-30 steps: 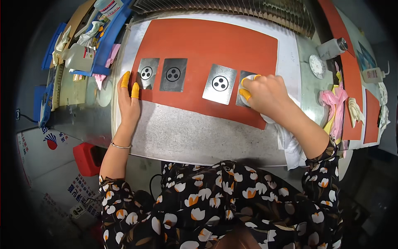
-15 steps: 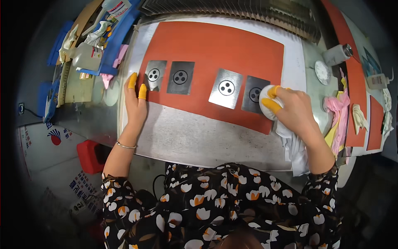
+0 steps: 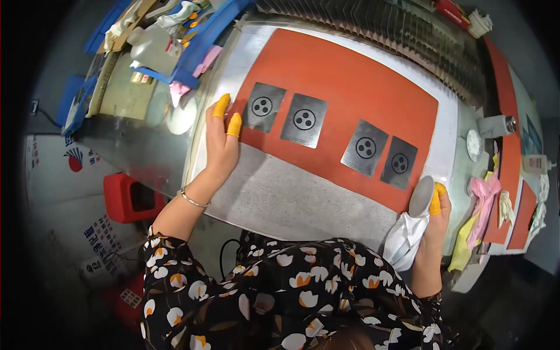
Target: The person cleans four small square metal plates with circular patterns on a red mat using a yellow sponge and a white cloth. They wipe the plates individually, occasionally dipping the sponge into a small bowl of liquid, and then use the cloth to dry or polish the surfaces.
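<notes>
Several thin grey metal plates, each with a black ring and three dots, lie on an orange-red mat [image 3: 344, 70]. My left hand [image 3: 223, 143], yellow finger cots on two fingertips, rests at the mat's left edge beside the leftmost plate [image 3: 263, 107]; its fingers are apart and hold nothing. In my right hand [image 3: 437, 217], also with yellow finger cots, is a round pad wrapped in white cloth [image 3: 403, 242]. The pad's flat grey face [image 3: 421, 196] is tipped up, off the plates, near the mat's lower right corner. Closest to it lies the rightmost plate [image 3: 399, 163].
A row of dark upright slats [image 3: 385, 41] runs along the back. At the far left stands a blue tray [image 3: 201, 52] with bottles and cloths. Pink cloth [image 3: 483, 195], a white dish [image 3: 473, 144] and a grey-capped bottle [image 3: 497, 126] lie to the right. A red stool [image 3: 125, 198] is below left.
My right hand has lifted the cloth pad off the rightmost plate and drawn it toward me, turning its face up. The view has turned; my left hand stays at the mat's left edge.
</notes>
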The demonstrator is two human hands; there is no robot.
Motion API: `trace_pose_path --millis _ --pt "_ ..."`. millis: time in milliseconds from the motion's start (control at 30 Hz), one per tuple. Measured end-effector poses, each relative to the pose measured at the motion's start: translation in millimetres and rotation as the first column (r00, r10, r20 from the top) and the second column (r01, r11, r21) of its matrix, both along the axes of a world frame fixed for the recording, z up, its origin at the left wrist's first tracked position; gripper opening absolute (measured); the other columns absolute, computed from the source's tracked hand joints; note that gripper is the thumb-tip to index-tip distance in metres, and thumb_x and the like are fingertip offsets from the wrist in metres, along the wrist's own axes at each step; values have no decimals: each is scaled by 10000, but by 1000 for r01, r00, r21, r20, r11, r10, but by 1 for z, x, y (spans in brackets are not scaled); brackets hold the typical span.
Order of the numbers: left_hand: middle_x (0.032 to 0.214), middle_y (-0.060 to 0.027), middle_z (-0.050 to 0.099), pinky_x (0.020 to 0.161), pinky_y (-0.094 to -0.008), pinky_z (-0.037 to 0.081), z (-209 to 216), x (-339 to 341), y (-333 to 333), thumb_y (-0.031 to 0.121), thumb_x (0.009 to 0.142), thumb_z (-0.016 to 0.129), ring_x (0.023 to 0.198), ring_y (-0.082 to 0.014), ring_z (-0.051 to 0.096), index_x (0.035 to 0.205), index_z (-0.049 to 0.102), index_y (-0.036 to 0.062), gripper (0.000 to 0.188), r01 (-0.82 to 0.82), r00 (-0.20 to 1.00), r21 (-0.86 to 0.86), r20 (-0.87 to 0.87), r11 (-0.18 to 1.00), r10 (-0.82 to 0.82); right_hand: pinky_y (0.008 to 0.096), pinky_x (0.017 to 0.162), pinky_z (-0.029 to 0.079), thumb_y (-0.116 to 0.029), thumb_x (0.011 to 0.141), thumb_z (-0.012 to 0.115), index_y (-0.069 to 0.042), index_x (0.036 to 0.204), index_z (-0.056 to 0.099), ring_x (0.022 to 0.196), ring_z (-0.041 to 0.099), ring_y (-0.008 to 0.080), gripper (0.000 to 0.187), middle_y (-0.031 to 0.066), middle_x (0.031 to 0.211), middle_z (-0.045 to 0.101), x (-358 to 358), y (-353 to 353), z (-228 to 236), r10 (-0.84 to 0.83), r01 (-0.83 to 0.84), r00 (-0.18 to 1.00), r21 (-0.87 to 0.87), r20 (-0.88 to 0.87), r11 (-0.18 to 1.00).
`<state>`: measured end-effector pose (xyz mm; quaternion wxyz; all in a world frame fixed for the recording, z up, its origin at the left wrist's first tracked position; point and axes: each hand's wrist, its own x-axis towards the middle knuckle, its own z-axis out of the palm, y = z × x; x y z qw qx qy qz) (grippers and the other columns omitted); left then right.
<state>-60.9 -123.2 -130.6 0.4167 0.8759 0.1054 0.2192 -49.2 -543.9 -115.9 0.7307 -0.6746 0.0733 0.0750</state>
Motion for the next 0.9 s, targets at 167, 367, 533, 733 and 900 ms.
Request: trace_pose_path --millis 167,367,533,733,900 --pt "1250 -159 388 996 -331 353 -14 0 5 54 914 472 1164 -258 452 1302 360 -44 415 49 999 -62 27 997 -47 201 713 425 -152 916 533 -17 1018 583 786 537 55 177 -9 887 598 1 -6 -13 -74 74 997 -88 6 993" --pt "1275 -168 362 1029 -347 320 -13 1 5 44 910 472 1194 -274 414 1322 340 -42 441 95 995 -60 41 994 -93 201 719 427 -178 914 549 -29 1018 591 795 538 52 187 -18 889 597 -1 7 -13 -145 146 988 -6 43 989" --pt "1278 -157 358 1035 -345 307 -15 1 9 65 912 477 1196 -273 407 1320 353 -34 437 104 994 -54 40 993 -102 191 698 426 -181 916 547 -26 1019 589 784 536 46 191 -20 890 595 -3 8 -17 -160 160 986 -2 48 987" --pt "1274 -144 361 1015 -339 332 -6 -4 8 63 910 482 1186 -250 424 1328 345 -18 447 59 998 -156 -21 986 -63 206 706 431 -159 921 518 -19 1042 581 786 536 62 195 -5 905 593 -2 7 -22 -172 180 979 -64 111 982" --pt "1258 -124 401 912 -293 416 7 -10 8 17 917 442 1097 -215 535 1321 347 7 415 115 991 -230 -36 966 -127 217 699 456 -170 934 505 -24 1045 571 784 566 82 195 9 895 603 1 0 -21 -240 252 959 -65 153 965"
